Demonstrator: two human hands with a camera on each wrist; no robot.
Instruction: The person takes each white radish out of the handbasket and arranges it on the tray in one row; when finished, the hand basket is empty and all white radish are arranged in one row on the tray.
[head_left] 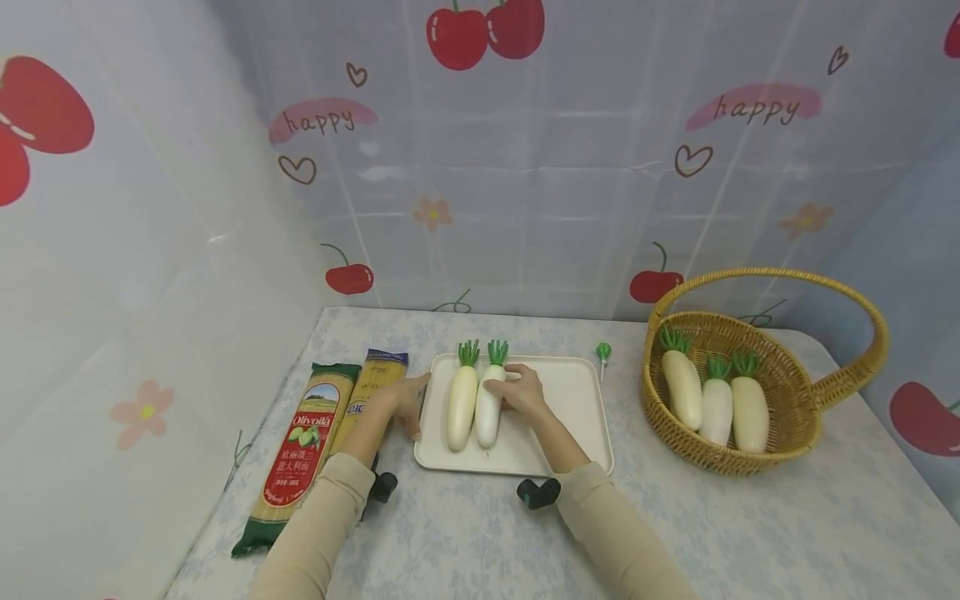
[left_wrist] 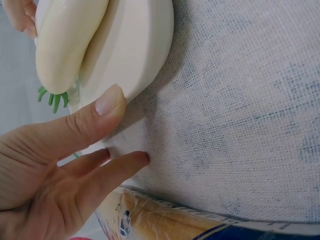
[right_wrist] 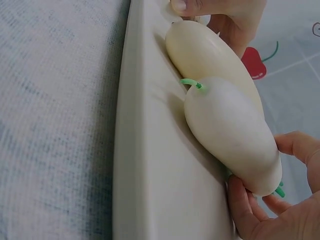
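On a white tray [head_left: 573, 408] lie two daikon radishes with green tops, side by side. My right hand [head_left: 523, 390] holds the whiter daikon [head_left: 488, 410] near its leafy end, and the right wrist view shows thumb and fingers on either side of it. Left of it rests the creamier daikon [head_left: 461, 408]. At the tray's left edge is my left hand [head_left: 408, 405], its fingers spread and nothing in its grasp. In the left wrist view its thumb [left_wrist: 110, 102] overlaps the tray's rim.
Left of the tray lie two packs of spaghetti, a red-labelled one [head_left: 303, 446] and a yellow one [head_left: 375, 379]. A wicker basket [head_left: 806, 417] holding several daikons stands at the right. A small green-headed item [head_left: 603, 352] lies beyond the tray's right edge.
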